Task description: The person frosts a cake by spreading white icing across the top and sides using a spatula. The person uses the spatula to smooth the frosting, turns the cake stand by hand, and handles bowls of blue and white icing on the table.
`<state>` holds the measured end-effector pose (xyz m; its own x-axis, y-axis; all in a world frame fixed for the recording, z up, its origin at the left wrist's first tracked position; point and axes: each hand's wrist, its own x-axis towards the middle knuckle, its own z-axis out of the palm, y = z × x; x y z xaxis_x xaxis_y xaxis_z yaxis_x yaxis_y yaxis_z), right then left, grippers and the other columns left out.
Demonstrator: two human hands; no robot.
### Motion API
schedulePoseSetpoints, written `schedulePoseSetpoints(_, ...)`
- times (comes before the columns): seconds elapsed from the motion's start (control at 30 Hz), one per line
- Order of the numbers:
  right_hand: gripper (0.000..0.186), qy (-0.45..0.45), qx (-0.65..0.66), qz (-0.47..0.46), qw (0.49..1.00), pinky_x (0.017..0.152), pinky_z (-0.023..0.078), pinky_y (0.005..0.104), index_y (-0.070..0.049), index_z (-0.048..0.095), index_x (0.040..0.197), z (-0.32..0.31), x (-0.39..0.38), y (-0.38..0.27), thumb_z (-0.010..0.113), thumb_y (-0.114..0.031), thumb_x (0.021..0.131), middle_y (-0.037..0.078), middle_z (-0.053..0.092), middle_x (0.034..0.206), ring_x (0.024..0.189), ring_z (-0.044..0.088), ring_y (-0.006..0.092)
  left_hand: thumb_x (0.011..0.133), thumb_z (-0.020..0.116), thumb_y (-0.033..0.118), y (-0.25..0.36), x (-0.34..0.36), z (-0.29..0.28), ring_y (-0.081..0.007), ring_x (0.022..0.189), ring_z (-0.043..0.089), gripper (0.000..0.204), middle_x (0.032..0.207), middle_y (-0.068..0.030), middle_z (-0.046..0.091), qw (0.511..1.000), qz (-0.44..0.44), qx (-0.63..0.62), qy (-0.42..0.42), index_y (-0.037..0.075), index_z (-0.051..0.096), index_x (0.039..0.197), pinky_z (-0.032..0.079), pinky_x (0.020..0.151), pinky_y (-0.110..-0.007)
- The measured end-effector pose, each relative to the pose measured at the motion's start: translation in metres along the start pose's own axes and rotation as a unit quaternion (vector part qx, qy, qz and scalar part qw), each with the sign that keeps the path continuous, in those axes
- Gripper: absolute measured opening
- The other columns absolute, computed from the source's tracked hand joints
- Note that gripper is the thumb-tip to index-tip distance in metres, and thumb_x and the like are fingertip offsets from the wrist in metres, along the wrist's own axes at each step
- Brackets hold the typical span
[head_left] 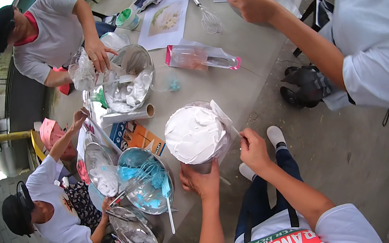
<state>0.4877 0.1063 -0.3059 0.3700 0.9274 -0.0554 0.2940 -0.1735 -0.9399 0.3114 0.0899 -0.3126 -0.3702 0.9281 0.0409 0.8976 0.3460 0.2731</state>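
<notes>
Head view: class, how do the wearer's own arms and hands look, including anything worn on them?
The left hand and right hand are ungloved. Both forearms are uncovered, and the short sleeves are plain white.

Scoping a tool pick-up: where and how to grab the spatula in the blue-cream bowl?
Likely by the handle, pinched across its sides, coming from the wearer's side. The spatula leans on the bowl with that slim white handle jutting past the rim toward the wearer, while its blade end is smeared with blue cream.
</notes>
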Motion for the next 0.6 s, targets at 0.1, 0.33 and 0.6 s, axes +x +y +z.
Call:
schedulePoseSetpoints(0.1, 0.010, 0.028, 0.047, 0.009, 0.998, 0.067, 0.047, 0.0432, 0.002, 0.056, 0.094, 0.006, -0.025, -0.026, 0.054, 0.005, 0.085, 0.022, 0.059, 0.085, 0.076, 0.059, 0.0409, 0.061, 0.086, 0.043, -0.006, 0.003, -0.003, -0.0380, 0.131, 0.035, 0.107, 0.138, -0.0149, 0.047, 1.000, 0.017, -0.007, 0.011, 0.005, 0.032, 0.145, 0.024, 0.106, -0.056)
schedulePoseSetpoints(0.33, 0.011, 0.106, 0.039, 0.035, 0.993, 0.069, 0.048, 0.0440, 0.002, 0.055, 0.095, 0.025, -0.053, -0.007, 0.052, 0.006, 0.085, 0.022, 0.060, 0.085, 0.076, 0.060, 0.0408, 0.060, 0.085, 0.043, -0.006, 0.011, -0.007, -0.0372, 0.132, 0.034, 0.111, 0.140, -0.0150, 0.051, 0.997, 0.044, -0.061, 0.018, 0.003, 0.027, 0.147, 0.022, 0.108, -0.055)
schedulePoseSetpoints(0.6, 0.015, 0.115, 0.132, 0.109, 0.978, 0.069, 0.049, 0.0340, 0.001, 0.053, 0.099, 0.048, -0.067, -0.054, 0.045, 0.006, 0.088, 0.016, 0.063, 0.087, 0.076, 0.064, 0.0239, 0.060, 0.085, 0.046, -0.017, 0.016, -0.002, -0.0369, 0.135, 0.032, 0.117, 0.140, -0.0149, 0.052, 0.997, 0.042, -0.058, -0.002, 0.003, 0.022, 0.148, 0.020, 0.108, -0.057)
